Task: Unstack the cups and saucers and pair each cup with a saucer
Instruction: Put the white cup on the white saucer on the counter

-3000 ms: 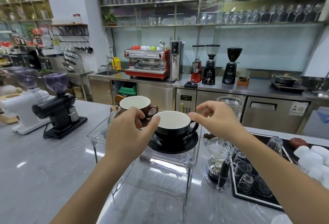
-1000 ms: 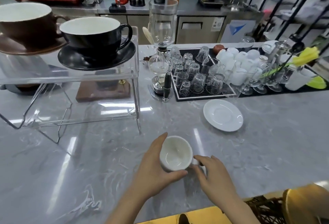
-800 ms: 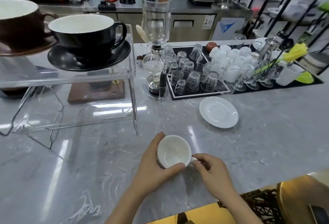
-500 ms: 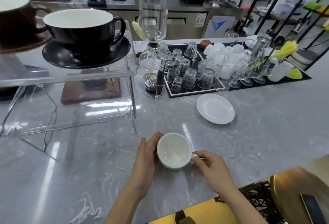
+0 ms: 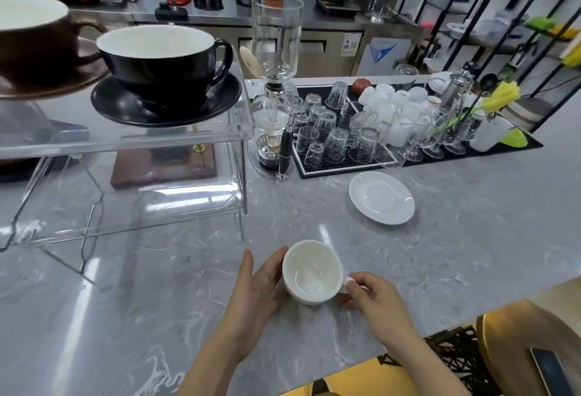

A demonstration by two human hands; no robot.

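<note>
A polished grey marble-patterned counter (image 5: 456, 269) with pale veining spreads across a café bar. At its left stands a clear acrylic riser (image 5: 132, 140) with sharp folded edges and thin angled legs. On its top shelf a glossy black cup (image 5: 160, 62), round-bowled with a white interior and a looped handle, sits on a matching black saucer (image 5: 125, 109); beside it, cut off by the frame's left edge, a brown cup (image 5: 34, 49) rests on a brown saucer (image 5: 47, 89). A tall glass siphon brewer (image 5: 276, 59) rises just right of the riser. A black ribbed rubber mat (image 5: 339, 163) behind it carries upturned clear glasses (image 5: 336, 144) and frosted white cups (image 5: 396, 103). A plain white saucer (image 5: 381, 197), smooth and circular with a shallow centre well, lies alone on the counter just in front of the mat. Nearer the camera, well apart from that saucer, a white glazed cup (image 5: 311, 271) stands upright on the marble, its rounded bowl catching reflections. The left hand (image 5: 257, 288) rests flat against the cup's left wall, fingers straight and relaxed. The right hand (image 5: 374, 298) pinches the small handle on the cup's right side, fingers curled round it.
</note>
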